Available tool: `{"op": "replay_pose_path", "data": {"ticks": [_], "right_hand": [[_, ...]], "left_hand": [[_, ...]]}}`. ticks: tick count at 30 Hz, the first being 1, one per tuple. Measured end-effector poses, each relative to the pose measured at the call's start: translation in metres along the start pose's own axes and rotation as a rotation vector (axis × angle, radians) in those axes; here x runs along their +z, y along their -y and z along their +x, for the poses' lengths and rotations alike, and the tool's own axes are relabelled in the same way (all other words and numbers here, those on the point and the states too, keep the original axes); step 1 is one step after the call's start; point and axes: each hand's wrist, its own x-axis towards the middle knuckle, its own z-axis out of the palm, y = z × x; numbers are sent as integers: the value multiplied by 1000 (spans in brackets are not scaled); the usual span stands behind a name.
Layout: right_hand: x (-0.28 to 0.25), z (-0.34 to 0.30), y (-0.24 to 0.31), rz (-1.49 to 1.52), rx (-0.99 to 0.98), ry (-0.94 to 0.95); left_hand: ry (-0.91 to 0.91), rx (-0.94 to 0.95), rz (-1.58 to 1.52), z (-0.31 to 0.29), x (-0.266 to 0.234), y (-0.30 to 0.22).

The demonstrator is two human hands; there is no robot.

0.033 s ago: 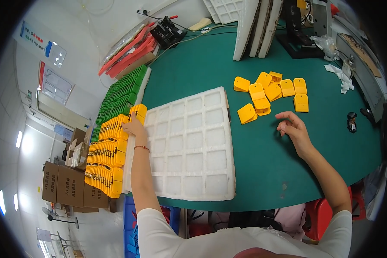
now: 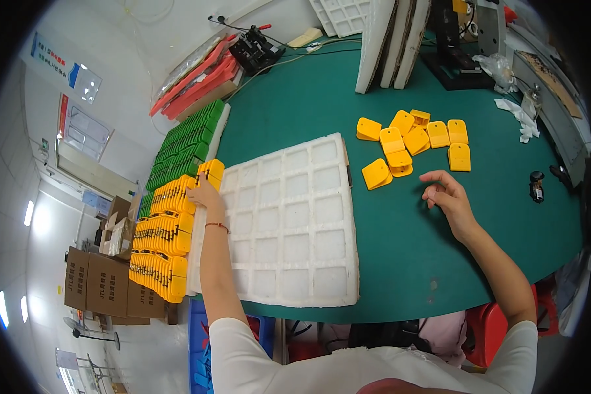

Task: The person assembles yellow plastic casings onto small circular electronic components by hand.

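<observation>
Green is the top of the bench (image 2: pixel 400 262), and behind its far left corner stands a pale wall. On the far side of the bench, some white panels (image 2: pixel 377 49) lean upright, with a black stand (image 2: pixel 453 56) to their right. Coral-red sheets (image 2: pixel 200 85) lie in a stack at the far left.

At the left edge, rows of yellow plastic clips (image 2: pixel 161 233) stand closely packed on edge, and beyond them are similar rows of green plastic clips (image 2: pixel 187 138). Just beside these rows, near the middle, lies a white tray (image 2: pixel 297 217) with square shallow pockets. To the right of the tray, loose yellow clips (image 2: pixel 397 148) are spread in a small group, some overlapping, and several show a small round hole.

The left hand (image 2: pixel 205 195) reaches along the left side of the tray, and its fingers touch the yellow clips at the end of one row. I cannot tell if its grip is closed around any of them. A thin reddish bracelet (image 2: pixel 218 227) is on this wrist.

The right hand (image 2: pixel 448 199) is above the bench, near the loose clips but apart from them. Its grip is loose, with fingers half bent, thumb inward, and nothing seen inside.
</observation>
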Motion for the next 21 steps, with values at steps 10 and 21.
{"op": "replay_pose_path", "data": {"ticks": [10, 21], "right_hand": [[0, 0, 3, -9, 15, 18], [-1, 0, 4, -2, 21, 21]], "left_hand": [[62, -198, -143, 19, 18, 13], [32, -219, -184, 8, 19, 2]]}}
